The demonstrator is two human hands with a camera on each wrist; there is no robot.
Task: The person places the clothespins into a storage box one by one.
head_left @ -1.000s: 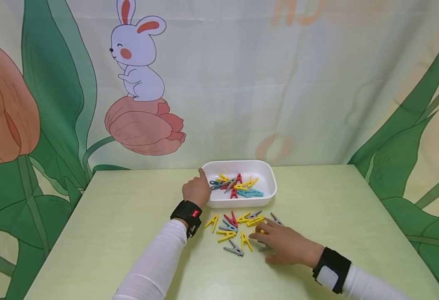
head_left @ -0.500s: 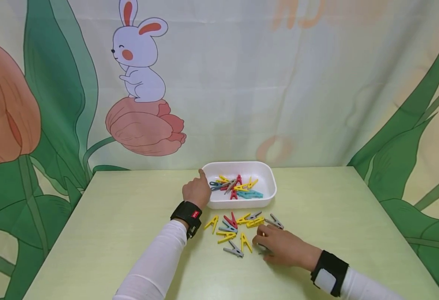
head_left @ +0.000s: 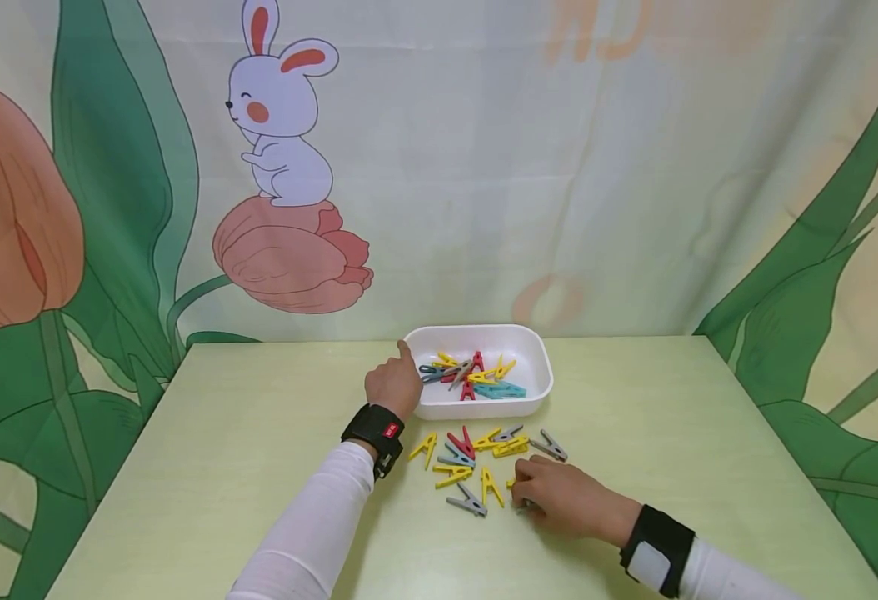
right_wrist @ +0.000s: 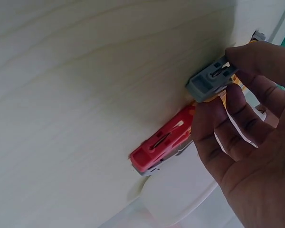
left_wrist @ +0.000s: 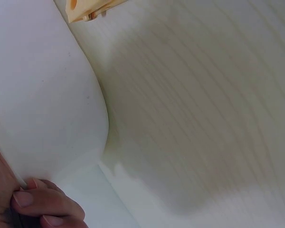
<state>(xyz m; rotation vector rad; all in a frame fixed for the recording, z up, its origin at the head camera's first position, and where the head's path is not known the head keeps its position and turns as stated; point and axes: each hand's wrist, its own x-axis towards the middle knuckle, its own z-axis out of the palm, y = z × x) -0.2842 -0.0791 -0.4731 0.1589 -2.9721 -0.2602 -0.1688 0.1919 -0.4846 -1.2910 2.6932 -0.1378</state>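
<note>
A gray plastic spring clothespin [right_wrist: 209, 80] is being pinched by the thumb and fingers of the right-hand grip [head_left: 570, 497], which is mostly hiding it from above. A yellow plastic clothespin [head_left: 510, 482] is also being partly covered by that grip. Nearby, loose yellow, gray, red and blue clothespins [head_left: 488, 486] are being borne by a pale wood-grained counter [head_left: 221, 433]. Beyond them, a white rounded plastic tray [head_left: 476, 411], containing teal clothespins [head_left: 501, 389] among others, is being held at its left end by the left-hand grip [head_left: 394, 385]. A black wristband [head_left: 367, 429] is being worn there; its red label [head_left: 391, 430] is too small to read. Behind, faint orange lettering [head_left: 583, 33] is being displayed on a printed fabric backdrop [head_left: 469, 183], only partly in view.
</note>
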